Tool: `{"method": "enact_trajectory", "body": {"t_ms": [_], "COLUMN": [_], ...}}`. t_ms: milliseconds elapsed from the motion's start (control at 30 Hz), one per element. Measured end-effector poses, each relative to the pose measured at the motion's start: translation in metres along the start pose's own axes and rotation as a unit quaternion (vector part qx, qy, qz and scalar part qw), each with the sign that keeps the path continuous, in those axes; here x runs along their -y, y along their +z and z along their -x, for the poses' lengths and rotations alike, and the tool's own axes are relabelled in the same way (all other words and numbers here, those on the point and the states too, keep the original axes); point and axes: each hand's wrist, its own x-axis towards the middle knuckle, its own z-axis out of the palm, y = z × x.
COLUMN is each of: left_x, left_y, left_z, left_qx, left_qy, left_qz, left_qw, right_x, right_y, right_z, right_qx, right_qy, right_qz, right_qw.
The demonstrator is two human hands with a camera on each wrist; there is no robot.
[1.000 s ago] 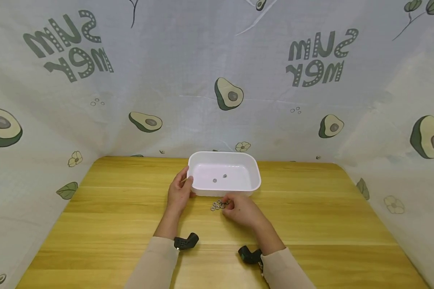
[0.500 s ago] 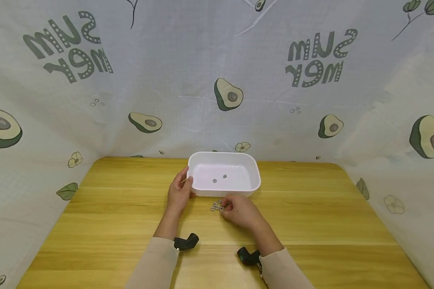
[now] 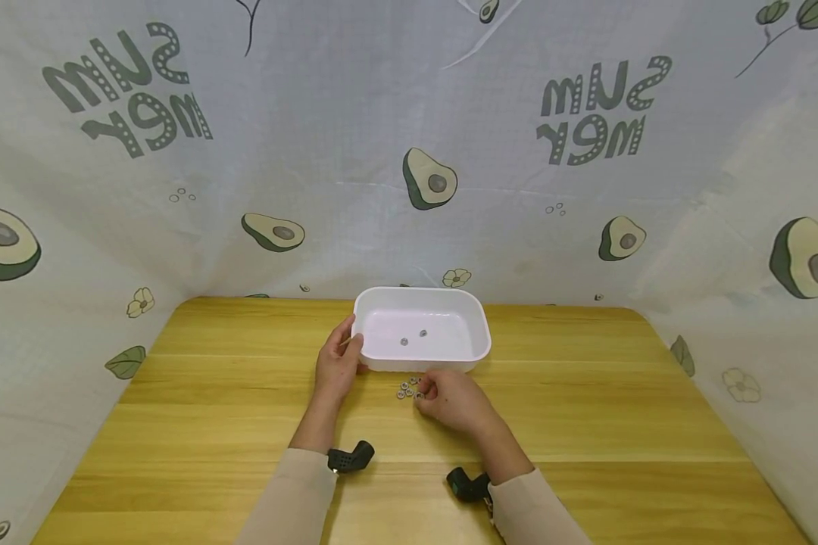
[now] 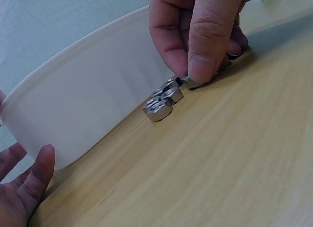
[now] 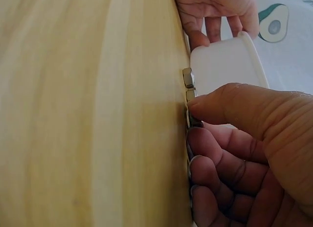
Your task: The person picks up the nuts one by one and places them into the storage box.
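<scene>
My left hand point(image 3: 337, 366) holds the left end of a white plastic basin point(image 3: 423, 364), its thumb at the near corner and other fingers along the end wall. Two hex nuts point(image 3: 404, 342) lie inside the basin. In front of it, my right hand point(image 3: 455, 400) is down at the table and pinches a hex nut point(image 4: 190, 83) between thumb and forefinger. Beside those fingertips, several more metal hex nuts point(image 4: 160, 111) sit in a cluster on the wood. More nuts are partly hidden under the right hand's curled fingers, as the right wrist view shows.
The wooden table point(image 3: 232, 424) runs to a printed cloth point(image 3: 354, 151) hanging behind the basin and at both sides. The basin stands close to the table's back edge. Black wrist cameras point(image 3: 351, 457) are strapped on both forearms.
The right hand has shifted slightly left and toward the person at the nut cluster, and its thumb and forefinger have come onto a nut. The left hand and basin stay put.
</scene>
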Motion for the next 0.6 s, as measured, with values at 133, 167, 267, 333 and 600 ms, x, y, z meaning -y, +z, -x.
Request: {"method": "enact_trajectory", "body": {"t_ms": [133, 167, 267, 333, 600], "left_x": [0.000, 0.000, 0.001, 0.001, -0.001], "left_y": [0.000, -0.001, -0.001, 0.000, 0.000], "left_z": [0.001, 0.000, 0.001, 0.001, 0.002], "left_qx": [0.002, 0.003, 0.003, 0.002, 0.002], "left_qy": [0.004, 0.004, 0.005, 0.005, 0.001], "left_qz": [0.000, 0.000, -0.003, -0.004, -0.007], "left_qw": [1.0000, 1.0000, 1.0000, 1.0000, 1.0000], "right_x": [0.001, 0.001, 0.004, 0.005, 0.012], "right_y": [-0.002, -0.002, -0.006, -0.009, -0.018], "right_z": [0.001, 0.001, 0.003, 0.005, 0.009], "right_qx": [0.003, 0.004, 0.004, 0.003, -0.007], "right_qy": [0.002, 0.001, 0.002, 0.001, -0.004], "right_qz": [-0.001, -0.002, -0.007, -0.010, -0.017], "right_qw": [1.0000, 1.0000, 1.0000, 0.9999, 0.9998]}}
